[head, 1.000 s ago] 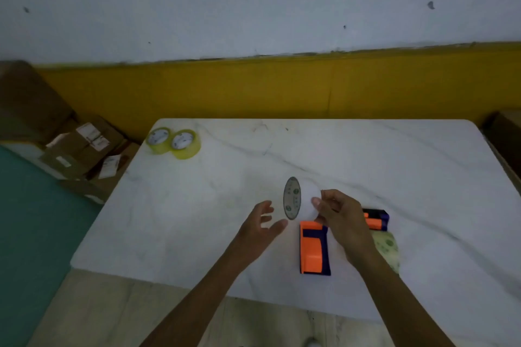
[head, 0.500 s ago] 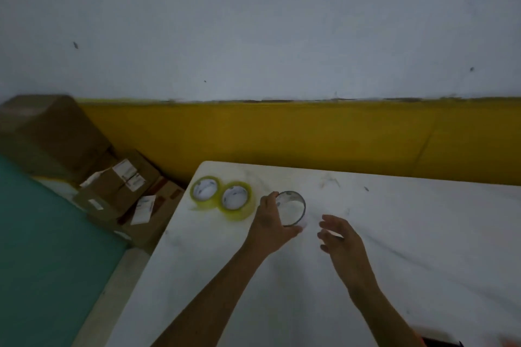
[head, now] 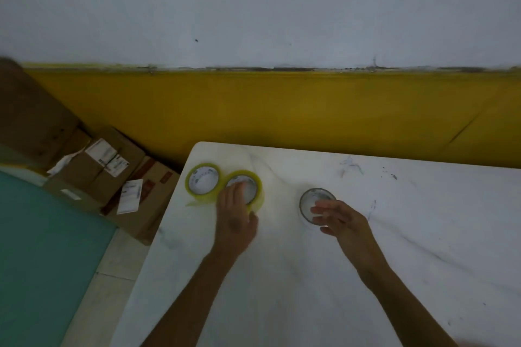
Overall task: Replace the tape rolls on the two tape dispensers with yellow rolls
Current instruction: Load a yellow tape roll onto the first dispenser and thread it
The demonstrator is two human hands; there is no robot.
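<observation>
From the head view, my left hand lay over the nearer of two round yellow tape rolls, fingers spread across its white-lined hole and thumb against its near rim. The picture was blurred there, so I could not tell whether I had actually clamped the roll or only rested on it. That roll lay flat on the white marble-patterned tabletop, near the far left corner. The second yellow tape roll lay flat just to the left of my left fingertips, touching the first roll, with a loose strip of tape trailing from its near side.

My right hand was off to the right of the left one, well apart from it. Its fingers were extended and loose, not gripping anything, with the fingertips hovering over or brushing the near edge of a thin grey-rimmed ring, a nearly used-up tape core. That ring lay flat on the tabletop directly ahead of my right fingertips, apart from both yellow rolls.

Beyond the table's left edge, left of my left hand, brown cardboard boxes with white labels sat on the floor beside a teal floor area. Ahead of both hands rose a wall, yellow below and pale above.
</observation>
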